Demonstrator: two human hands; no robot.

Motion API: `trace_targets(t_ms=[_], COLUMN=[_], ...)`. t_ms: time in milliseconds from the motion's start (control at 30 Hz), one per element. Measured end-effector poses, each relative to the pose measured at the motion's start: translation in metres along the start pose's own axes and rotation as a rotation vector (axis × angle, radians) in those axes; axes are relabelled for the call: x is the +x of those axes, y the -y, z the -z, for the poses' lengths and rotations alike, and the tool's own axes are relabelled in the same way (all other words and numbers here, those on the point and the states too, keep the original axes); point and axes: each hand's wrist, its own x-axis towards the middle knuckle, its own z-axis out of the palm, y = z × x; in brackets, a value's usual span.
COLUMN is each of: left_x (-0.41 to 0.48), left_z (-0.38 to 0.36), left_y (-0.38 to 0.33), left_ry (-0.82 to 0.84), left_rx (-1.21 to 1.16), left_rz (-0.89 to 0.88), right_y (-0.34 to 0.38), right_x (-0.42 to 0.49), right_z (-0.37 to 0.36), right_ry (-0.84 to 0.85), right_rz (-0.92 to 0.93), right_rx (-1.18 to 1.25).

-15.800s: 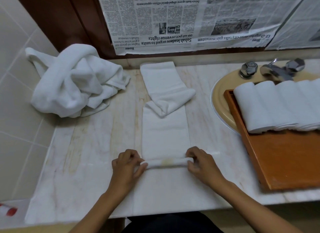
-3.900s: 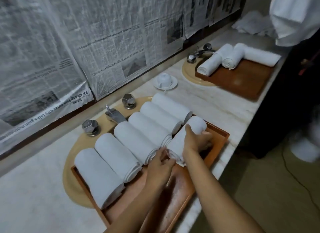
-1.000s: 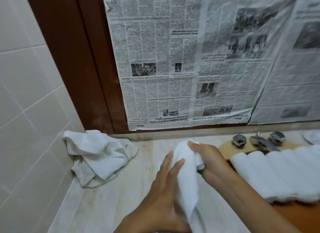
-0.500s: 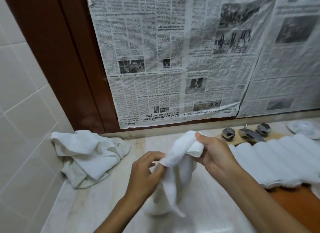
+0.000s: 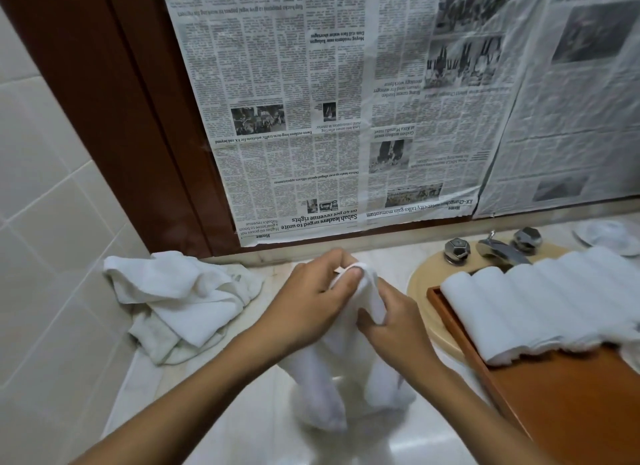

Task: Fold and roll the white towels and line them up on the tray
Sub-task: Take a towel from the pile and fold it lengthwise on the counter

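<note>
Head view: a white hand towel (image 5: 317, 385) is held up over the marble desk (image 5: 221, 433), just in front of the person. Its top corner is pinched by the left hand (image 5: 311, 302) between thumb and fingertips. An edge slightly lower is gripped by the right hand (image 5: 393, 329), whose fingers are curled round the cloth. The towel hangs doubled in 2 loose lobes, and its lower ends appear to touch the desk.

A heap of unfolded white towels (image 5: 180, 302) lies to the left against the tiled wall. To the right, a row of rolled towels (image 5: 540, 302) is lined up at the far end of the wooden tray (image 5: 571, 399), which rests over the beige sink (image 5: 420, 291) below the faucet (image 5: 498, 251). The count of rolls cannot be read through the blur. Newspaper (image 5: 346, 118) is taped over the wall behind.

The step in hand is judged to be the opening of this towel for folding. If the 2 gripped points are not matching corners, the cloth may be laid down twisted, and a skewed fold and uneven roll would follow. The dragging ends could also bunch under the spread.
</note>
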Motion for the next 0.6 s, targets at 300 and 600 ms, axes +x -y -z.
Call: trace_targets(t_ms=[300, 600], left_x=[-0.003, 0.089], left_z=[0.115, 0.186], left_y=[0.037, 0.053], left_ry=[0.415, 0.037], left_rx=[0.223, 1.077], left_rz=[0.181, 0.141], right_y=[-0.076, 0.005], right_x=[-0.016, 0.01], right_z=[0.017, 0.052], right_ry=[-0.229, 0.726], right_rz=[-0.115, -0.418], right_rx=[-0.304, 0.53])
